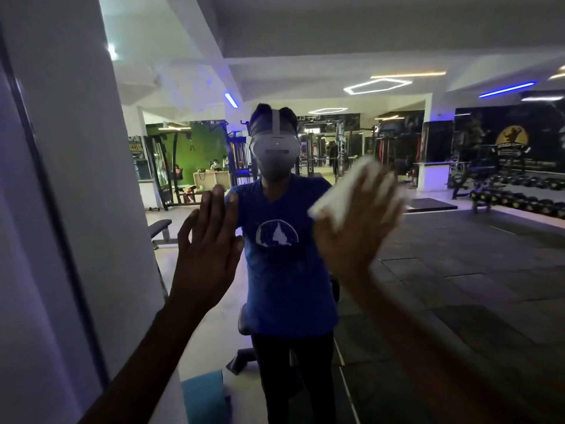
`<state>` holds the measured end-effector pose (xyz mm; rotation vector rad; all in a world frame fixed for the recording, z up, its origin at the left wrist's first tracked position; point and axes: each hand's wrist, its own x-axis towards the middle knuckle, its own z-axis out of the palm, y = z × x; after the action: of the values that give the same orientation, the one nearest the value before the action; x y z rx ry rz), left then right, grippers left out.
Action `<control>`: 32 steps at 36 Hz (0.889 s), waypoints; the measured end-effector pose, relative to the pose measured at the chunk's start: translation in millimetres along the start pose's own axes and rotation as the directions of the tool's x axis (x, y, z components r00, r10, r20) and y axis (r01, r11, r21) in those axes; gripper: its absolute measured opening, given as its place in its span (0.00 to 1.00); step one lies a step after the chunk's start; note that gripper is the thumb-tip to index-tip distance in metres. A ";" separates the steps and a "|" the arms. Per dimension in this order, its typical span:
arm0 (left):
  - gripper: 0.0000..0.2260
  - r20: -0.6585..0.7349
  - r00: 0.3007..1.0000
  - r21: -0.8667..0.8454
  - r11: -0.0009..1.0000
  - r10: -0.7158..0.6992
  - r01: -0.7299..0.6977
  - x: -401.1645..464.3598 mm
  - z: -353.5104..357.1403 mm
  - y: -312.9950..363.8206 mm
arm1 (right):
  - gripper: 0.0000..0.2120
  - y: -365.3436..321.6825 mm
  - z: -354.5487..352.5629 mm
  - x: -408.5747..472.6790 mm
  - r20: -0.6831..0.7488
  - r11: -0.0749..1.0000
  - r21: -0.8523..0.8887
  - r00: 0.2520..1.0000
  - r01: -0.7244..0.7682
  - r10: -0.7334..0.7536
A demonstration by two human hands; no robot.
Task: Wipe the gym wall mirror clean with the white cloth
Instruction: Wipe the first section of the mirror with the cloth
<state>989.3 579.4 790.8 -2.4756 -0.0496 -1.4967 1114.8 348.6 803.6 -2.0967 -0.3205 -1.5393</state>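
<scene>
Right hand (354, 237) presses white cloth (351, 191), slanting upper-right, on mirror (428, 270).

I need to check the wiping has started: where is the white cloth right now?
In the head view, the white cloth is right of centre, pressed against the mirror under the right hand, beside the reflected blue shirt.

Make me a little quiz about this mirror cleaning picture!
1. Which hand presses the cloth on the mirror?
2. True or false: the left hand holds a spray bottle.
3. The shirt reflected in the mirror is: A red, B blue, C white?

Key
1. The right hand, fingers straight.
2. False; it is bare, fingers straight against the glass.
3. B.
</scene>
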 end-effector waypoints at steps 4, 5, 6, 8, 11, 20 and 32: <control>0.30 0.001 0.999 0.029 0.999 0.033 -0.033 -0.8 -1.4 -6.1 | 0.43 -36.0 16.4 -53.1 0.237 0.756 0.208 0.718 0.621 -0.655; 0.31 0.003 0.999 0.041 0.998 0.044 -0.044 -1.0 -2.4 -8.8 | 0.42 -21.7 16.1 -39.5 0.241 0.656 0.242 0.610 0.715 -0.755; 0.31 0.002 0.999 0.055 0.997 0.053 -0.053 -1.1 -3.2 -11.1 | 0.39 -5.4 14.0 -20.7 0.237 0.572 0.249 0.523 0.782 -0.818; 0.31 -0.002 0.998 0.076 0.995 0.066 -0.065 -0.3 -4.4 -15.1 | 0.36 26.8 4.8 23.8 0.224 0.528 0.181 0.488 0.830 -0.844; 0.30 0.015 0.998 0.075 0.995 0.067 -0.068 0.5 -5.1 -16.5 | 0.37 75.6 -17.5 77.3 0.154 0.695 0.071 0.680 0.716 -0.716; 0.31 0.034 0.999 0.070 0.997 0.035 -0.037 -0.9 -0.8 -6.9 | 0.46 -30.0 6.3 -22.7 0.195 0.916 0.091 0.895 0.392 -0.402; 0.32 0.028 0.999 0.022 0.999 0.037 -0.037 -2.5 -4.8 -8.6 | 0.41 77.1 -23.7 72.7 -0.060 0.996 -0.012 0.994 0.090 -0.091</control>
<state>982.6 586.9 792.3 -2.4656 -0.0255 -1.4398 1155.9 263.3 856.8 -2.0637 -0.3919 -1.6563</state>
